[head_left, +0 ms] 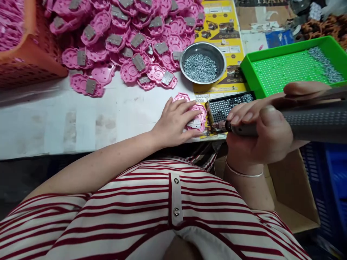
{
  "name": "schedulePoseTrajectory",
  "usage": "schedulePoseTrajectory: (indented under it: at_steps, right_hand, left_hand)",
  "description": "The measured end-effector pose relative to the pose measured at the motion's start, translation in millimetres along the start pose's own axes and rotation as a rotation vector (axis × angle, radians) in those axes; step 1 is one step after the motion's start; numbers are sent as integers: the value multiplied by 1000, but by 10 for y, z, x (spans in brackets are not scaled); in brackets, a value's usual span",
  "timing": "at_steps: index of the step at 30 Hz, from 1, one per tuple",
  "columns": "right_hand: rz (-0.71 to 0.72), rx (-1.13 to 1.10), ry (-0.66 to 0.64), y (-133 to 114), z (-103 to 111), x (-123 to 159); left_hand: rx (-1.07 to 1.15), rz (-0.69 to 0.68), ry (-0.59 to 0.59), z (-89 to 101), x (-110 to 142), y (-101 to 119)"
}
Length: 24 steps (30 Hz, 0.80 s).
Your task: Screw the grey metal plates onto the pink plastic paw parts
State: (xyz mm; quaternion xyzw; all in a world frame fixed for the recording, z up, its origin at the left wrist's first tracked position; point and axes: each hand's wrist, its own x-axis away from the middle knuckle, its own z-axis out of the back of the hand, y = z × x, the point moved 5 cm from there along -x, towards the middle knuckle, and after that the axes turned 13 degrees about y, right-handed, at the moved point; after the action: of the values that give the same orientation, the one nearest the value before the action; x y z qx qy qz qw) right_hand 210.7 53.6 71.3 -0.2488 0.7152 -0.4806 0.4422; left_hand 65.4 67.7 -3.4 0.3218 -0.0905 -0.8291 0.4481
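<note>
My left hand [176,121] lies over a pink plastic shell [200,115] with a metal plate, steadying it near the table's front edge between thumb and index finger. Another pink shell [181,96] shows partly beyond the fingers. In my right hand [267,133] is a grey electric screwdriver [311,122], lying roughly level with its bit pointing left. The bit is at the near side of a black screw tray [227,107] with a perforated top; whether a screw sits on the tip, I cannot tell.
Many pink shells with metal plates [138,61] are heaped at the back, beside an orange basket [46,47]. A steel bowl of screws [181,68] stands behind the tray. To the right are a green tray [246,66] with screws and, below, a cardboard box [295,187].
</note>
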Motion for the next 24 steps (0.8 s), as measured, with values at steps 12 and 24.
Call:
schedulePoseTrajectory:
  at_steps: [12,24]
  right_hand:
    - [24,-200,137,-5,3,-20]
    - [81,-132,105,2,16,-16]
  left_hand:
    - [-3,2,22,46,-12,5]
    - [-81,-103,-15,57,-56,184]
